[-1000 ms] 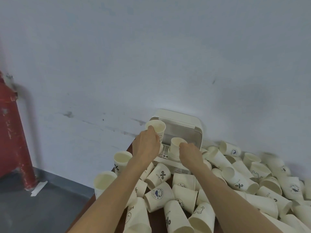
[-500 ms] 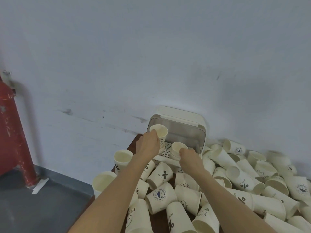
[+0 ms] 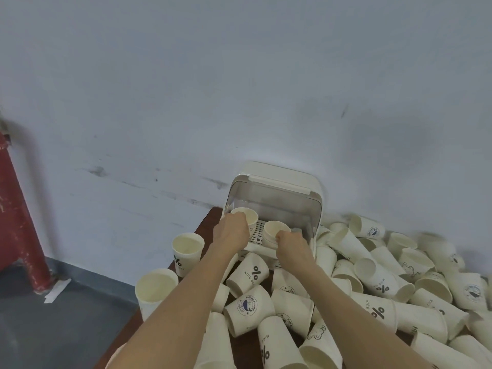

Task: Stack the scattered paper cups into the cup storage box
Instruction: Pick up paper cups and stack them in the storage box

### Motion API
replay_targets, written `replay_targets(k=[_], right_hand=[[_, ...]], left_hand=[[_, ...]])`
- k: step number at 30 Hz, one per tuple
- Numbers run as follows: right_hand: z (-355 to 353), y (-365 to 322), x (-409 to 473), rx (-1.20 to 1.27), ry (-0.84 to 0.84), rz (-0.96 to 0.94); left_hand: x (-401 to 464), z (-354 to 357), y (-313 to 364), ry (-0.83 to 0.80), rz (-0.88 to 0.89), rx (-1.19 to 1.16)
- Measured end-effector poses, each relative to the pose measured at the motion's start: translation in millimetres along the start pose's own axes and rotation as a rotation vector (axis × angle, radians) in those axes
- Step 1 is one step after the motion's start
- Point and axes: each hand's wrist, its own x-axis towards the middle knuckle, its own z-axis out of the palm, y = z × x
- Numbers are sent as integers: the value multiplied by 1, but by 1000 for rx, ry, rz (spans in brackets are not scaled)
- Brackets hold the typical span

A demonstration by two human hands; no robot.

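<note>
A cream cup storage box [image 3: 279, 182] with its clear lid raised stands against the wall at the table's far edge. My left hand [image 3: 230, 231] grips an upright paper cup [image 3: 249, 217] just inside the box's left side, over the slatted tray. My right hand [image 3: 291, 245] holds a second upright cup [image 3: 274, 229] beside it, in the middle of the box opening. Several printed paper cups [image 3: 251, 274] lie scattered on their sides in front of the box and to its right.
Two cups stand upright at the table's left edge, one [image 3: 187, 250] farther and one [image 3: 155, 290] nearer. The dark brown table [image 3: 210, 217] ends just left of the box. A red post [image 3: 18, 222] stands on the grey floor at far left.
Both hands have carried their cups lower and further into the box. The left cup has dropped from above the box's front to under the lid.
</note>
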Motion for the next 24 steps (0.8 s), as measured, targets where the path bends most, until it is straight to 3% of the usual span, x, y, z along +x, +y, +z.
replay_targets(k=[14, 24], right_hand=[[3, -8, 3, 88, -10, 25], [-12, -10, -14, 95, -36, -9]], left_hand=[[1, 12, -2, -15, -43, 5], [-18, 2, 15, 87, 13, 20]])
